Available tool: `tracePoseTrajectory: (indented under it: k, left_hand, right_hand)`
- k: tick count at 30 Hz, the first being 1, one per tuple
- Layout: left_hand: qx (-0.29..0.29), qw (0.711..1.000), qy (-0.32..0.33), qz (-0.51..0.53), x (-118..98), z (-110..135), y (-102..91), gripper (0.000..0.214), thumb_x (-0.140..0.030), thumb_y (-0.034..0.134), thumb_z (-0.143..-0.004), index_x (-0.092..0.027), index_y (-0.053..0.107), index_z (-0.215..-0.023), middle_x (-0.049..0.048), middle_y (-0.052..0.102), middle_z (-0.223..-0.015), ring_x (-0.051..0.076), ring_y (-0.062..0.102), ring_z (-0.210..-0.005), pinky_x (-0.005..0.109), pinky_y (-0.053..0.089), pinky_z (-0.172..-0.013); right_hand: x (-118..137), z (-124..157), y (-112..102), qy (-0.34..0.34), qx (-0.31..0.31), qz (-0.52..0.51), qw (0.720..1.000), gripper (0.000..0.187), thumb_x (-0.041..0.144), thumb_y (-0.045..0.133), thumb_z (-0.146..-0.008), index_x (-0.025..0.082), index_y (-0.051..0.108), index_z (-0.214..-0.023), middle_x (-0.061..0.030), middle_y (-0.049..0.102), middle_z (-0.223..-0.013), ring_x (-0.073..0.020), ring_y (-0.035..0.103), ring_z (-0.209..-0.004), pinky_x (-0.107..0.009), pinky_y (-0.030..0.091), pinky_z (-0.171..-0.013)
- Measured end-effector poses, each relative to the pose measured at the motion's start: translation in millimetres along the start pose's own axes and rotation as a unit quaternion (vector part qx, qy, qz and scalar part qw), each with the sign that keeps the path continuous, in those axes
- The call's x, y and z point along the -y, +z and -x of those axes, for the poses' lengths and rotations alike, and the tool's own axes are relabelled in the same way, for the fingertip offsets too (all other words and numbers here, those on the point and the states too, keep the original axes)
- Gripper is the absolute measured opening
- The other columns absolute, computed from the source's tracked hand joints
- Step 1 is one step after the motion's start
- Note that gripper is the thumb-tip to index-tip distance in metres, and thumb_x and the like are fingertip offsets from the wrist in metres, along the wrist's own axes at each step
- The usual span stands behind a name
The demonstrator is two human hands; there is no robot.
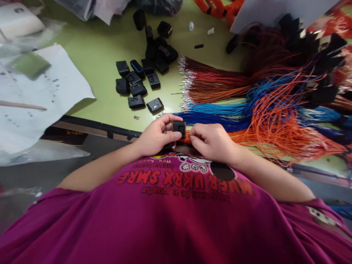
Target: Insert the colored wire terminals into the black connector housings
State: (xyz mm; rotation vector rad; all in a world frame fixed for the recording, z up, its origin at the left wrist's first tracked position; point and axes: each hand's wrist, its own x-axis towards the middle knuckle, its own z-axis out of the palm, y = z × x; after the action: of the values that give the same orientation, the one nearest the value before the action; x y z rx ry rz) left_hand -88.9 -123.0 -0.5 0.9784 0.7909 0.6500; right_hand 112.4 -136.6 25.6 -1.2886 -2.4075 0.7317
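A black plastic connector housing (179, 127) is gripped between the thumb and fingers of my left hand (156, 135), at the table's near edge. Just to its right, my right hand (213, 141) is closed in a pinch, its fingertips a little apart from the housing. What sits in that pinch is too small to make out. Orange wires (244, 137) pass behind and beside the right hand. Beyond the hands lie blue wires (203, 118), their crimped metal ends toward the left. Several loose black housings (137, 88) are scattered past my left hand.
Brown and red wires (220, 79) lie fanned out at the right, running into a tangled pile with black connectors (326, 90). A paper sheet (68, 86) covers the table's left side. Small white bits (191, 25) and plastic bags (159, 5) are at the back.
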Motion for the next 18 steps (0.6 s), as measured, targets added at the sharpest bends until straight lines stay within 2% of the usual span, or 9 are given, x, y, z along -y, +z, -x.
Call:
tracePoseTrajectory:
  k: [3,7,18]
  left_hand:
    - [0.004,1.0,0.006,-0.007,0.4,-0.4,0.0,0.041,-0.027,0.072,-0.075,-0.017,0.047,-0.105,-0.0035,0.061,-0.066,0.01,0.059,-0.048,0.021,0.048,-0.045]
    - [0.01,1.0,0.001,-0.012,0.6,-1.3,0.2,0.041,-0.027,0.073,-0.074,-0.017,0.048,-0.106,-0.003,0.061,-0.067,0.009,0.058,-0.049,0.021,0.048,-0.046]
    - [-0.001,1.0,-0.019,-0.005,-0.4,0.0,1.6,0.041,-0.024,0.073,-0.073,-0.016,0.048,-0.105,-0.0025,0.062,-0.07,0.009,0.058,-0.049,0.021,0.047,-0.046]
  right_hand:
    - [-0.9,-0.2,5.4,-0.017,-0.017,0.006,1.0,0.019,0.018,0.042,-0.082,0.016,0.056,-0.068,0.0007,0.058,-0.062,-0.0083,0.047,-0.056,-0.021,0.029,-0.056]
    - [-2.5,-0.6,9.3,-0.043,0.001,0.037,0.998,0.023,0.02,0.039,-0.084,0.016,0.054,-0.068,-0.0003,0.057,-0.062,-0.0095,0.044,-0.056,-0.022,0.028,-0.056]
    - [-1.8,-2.0,6.3,-0.031,0.047,0.066,0.996,0.026,0.024,0.037,-0.088,0.016,0.055,-0.072,-0.0023,0.058,-0.065,-0.0116,0.047,-0.06,-0.024,0.028,-0.058]
